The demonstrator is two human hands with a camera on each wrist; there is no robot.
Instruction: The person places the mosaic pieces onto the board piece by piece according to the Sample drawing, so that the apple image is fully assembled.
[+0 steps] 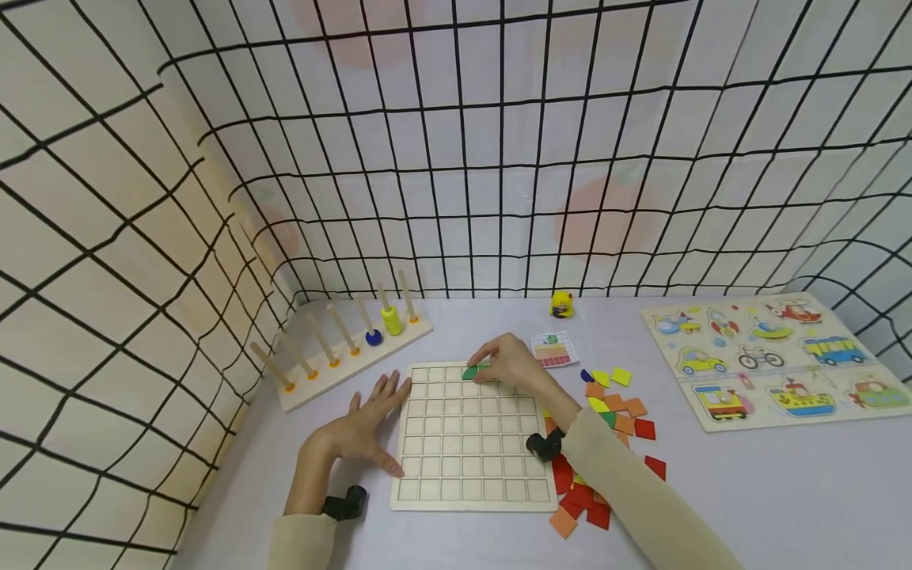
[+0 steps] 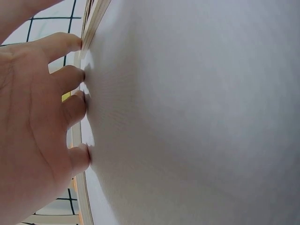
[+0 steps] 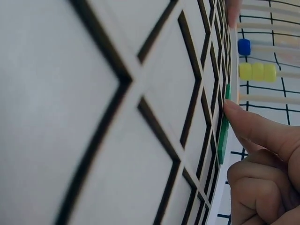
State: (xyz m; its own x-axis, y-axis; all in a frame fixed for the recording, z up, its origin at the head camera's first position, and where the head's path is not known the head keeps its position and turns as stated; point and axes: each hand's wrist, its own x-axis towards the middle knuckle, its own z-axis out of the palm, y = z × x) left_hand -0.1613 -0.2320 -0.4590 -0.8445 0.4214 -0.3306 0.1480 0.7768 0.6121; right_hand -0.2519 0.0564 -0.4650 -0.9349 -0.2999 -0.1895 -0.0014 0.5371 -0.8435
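A pale wooden grid board (image 1: 452, 507) lies on the table between the two hands. My right hand (image 1: 509, 362) is over the board's far edge, where its thumb and index finger pinch a small flat green tile (image 1: 470, 372) at the top row. In the right wrist view that green tile (image 3: 222, 145) lies along the grid with a fingertip on it, the other fingers curled back. At the board's left edge my left hand (image 1: 359, 427) rests with fingers spread, thumb and fingertips at the rim. In the left wrist view its fingertips (image 2: 80, 157) touch the white table.
Loose coloured tiles (image 1: 644, 429) lie right of the board, partly under the right forearm. A pattern card (image 1: 554, 349) and a yellow toy duck (image 1: 561, 304) are behind. A peg stand (image 1: 356, 360) stands back left, a vehicle puzzle board (image 1: 777, 364) right. Black netting surrounds the table.
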